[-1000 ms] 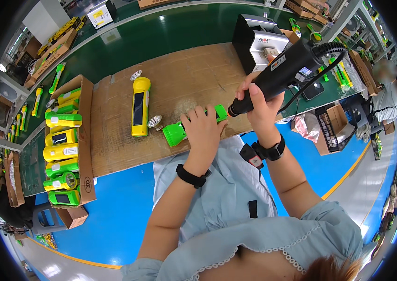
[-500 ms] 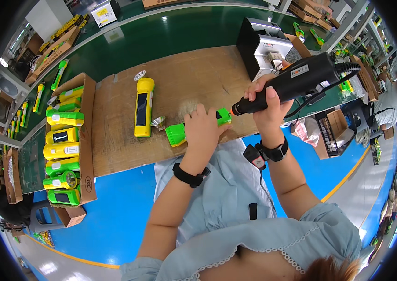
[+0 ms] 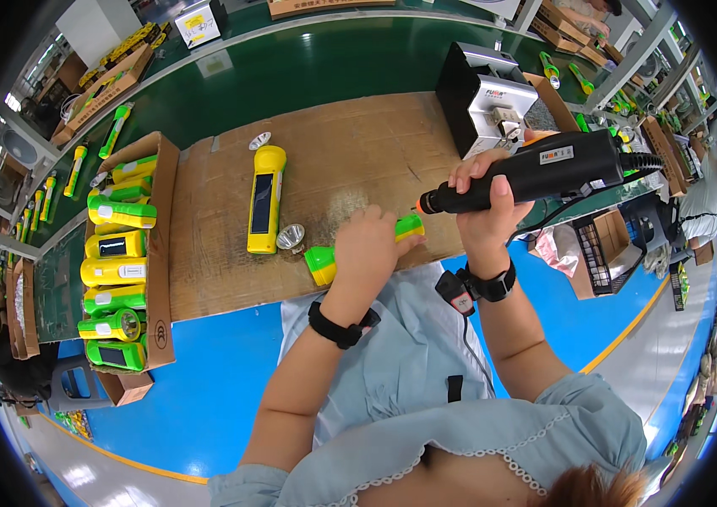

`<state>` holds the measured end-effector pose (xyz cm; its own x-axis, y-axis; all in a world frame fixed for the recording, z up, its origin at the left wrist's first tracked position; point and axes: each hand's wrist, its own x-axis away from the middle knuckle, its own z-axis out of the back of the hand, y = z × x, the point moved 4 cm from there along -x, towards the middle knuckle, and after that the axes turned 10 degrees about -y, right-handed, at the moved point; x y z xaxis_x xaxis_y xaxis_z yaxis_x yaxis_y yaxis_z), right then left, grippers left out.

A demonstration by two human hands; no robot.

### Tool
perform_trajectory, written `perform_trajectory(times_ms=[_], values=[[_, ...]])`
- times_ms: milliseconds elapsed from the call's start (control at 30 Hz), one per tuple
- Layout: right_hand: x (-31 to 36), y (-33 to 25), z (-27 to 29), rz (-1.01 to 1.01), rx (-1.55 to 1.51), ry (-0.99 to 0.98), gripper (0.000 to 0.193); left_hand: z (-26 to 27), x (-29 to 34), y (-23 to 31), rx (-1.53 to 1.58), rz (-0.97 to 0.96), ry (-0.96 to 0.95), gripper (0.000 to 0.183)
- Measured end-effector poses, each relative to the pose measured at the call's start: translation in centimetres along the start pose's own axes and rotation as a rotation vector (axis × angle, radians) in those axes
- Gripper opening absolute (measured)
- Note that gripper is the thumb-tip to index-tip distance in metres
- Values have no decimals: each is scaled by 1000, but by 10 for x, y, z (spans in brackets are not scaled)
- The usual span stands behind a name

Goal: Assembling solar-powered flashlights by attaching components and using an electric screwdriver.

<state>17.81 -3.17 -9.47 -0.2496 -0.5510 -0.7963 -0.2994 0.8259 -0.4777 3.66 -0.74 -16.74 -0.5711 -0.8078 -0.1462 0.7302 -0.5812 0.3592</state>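
A black electric screwdriver (image 3: 536, 173) lies across my right hand (image 3: 489, 207), whose fingers wrap round its body. Its orange-ringed tip points left, just above the end of a green and yellow flashlight (image 3: 322, 264). My left hand (image 3: 367, 249) is closed over the middle of that flashlight, pinning it to the cardboard sheet and hiding much of it. Beside its wide end sits a loose silver reflector (image 3: 291, 237). Left of that, a yellow flashlight (image 3: 265, 201) with a dark panel lies lengthwise, a second small reflector (image 3: 260, 141) at its far end.
A cardboard box (image 3: 164, 253) of several yellow and green flashlights stands at the left. Behind my right hand is a black and silver machine (image 3: 489, 106). The cardboard sheet (image 3: 358, 127) covers part of the green bench (image 3: 324, 63). A black crate (image 3: 599, 253) stands low at the right.
The screwdriver's tip has lifted off the flashlight's end. The held flashlight has turned, now showing yellow beside the green. The nearby reflector now faces up more.
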Motion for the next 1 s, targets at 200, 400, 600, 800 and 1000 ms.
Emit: perform_trajectory(times_ms=[200,400,600,800,1000], values=[[5,4,5,-86,150,37,68,0,0,0,3,-13,39,47],[8,-1,1,-7,52,35,63,1,2,1,15,-16,56,46],[9,0,10,-111,19,-44,67,-4,8,11,-64,22,106,46],[13,7,8,-354,218,-120,62,-14,9,19,-139,-60,249,47],[16,11,12,-378,223,-141,57,-23,5,19,-155,-98,252,51]])
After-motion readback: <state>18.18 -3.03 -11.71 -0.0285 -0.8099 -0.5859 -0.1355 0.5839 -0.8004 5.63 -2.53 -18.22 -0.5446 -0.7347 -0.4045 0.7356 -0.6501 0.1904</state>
